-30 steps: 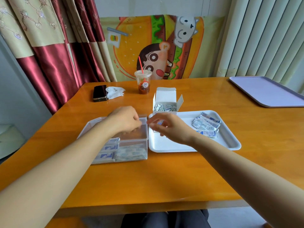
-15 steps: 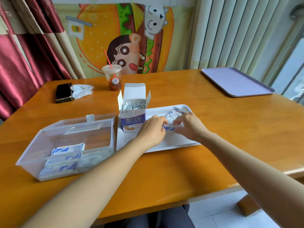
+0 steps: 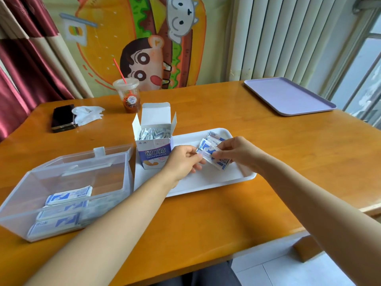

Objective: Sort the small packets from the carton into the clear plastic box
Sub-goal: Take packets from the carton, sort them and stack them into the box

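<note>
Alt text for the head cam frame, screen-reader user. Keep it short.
The left hand and right hand pinch a bundle of blue-and-white packets over a white tray on a wooden table. An open carton full of packets stands at the tray's left end; further left, a clear plastic box holds stacked packets.

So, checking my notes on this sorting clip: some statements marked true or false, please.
1. The carton stands open on the white tray. True.
2. The clear plastic box already holds stacked packets. True.
3. Both hands rest idle on the table. False: the left hand and right hand pinch loose packets over the white tray.
4. The cup stands on the white tray. False: the cup stands on the table, behind the carton.
</note>
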A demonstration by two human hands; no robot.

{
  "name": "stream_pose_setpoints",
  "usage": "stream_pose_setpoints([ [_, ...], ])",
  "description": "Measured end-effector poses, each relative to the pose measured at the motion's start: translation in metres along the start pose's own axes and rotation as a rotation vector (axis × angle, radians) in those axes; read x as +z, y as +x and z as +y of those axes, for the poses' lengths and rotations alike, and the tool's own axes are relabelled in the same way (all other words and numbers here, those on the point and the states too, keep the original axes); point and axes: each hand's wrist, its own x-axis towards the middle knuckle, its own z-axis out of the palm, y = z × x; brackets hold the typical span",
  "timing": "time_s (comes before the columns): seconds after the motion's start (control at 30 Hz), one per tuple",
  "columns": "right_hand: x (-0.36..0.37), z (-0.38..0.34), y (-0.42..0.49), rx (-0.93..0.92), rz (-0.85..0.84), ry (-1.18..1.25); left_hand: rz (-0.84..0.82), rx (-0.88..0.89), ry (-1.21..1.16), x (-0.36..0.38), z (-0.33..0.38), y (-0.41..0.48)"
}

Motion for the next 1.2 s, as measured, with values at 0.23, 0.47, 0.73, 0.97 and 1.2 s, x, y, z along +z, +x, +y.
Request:
stream_pose_setpoints([
  [0.23,0.008,0.0,-0.002,-0.127,0.035,-0.103,0.037,-0.02,0.062,0.0,0.0,-0.007],
  [0.47,0.015,-0.003,-0.006,-0.191,-0.001,-0.203,0.071,-0.017,0.11,-0.007,-0.005,-0.015],
  [0.73,0.03,0.002,-0.013,-0.247,-0.035,-0.403,0.146,0.117,0.575,-0.01,-0.008,-0.028],
  [0.97,0.022,0.005,-0.018,-0.216,-0.047,-0.439,0.117,0.142,0.673,-0.007,-0.006,-0.03],
  [1.2,0.012,0.003,-0.012,-0.169,-0.09,-0.361,0.109,0.128,0.703,-0.013,-0.004,-0.025],
])
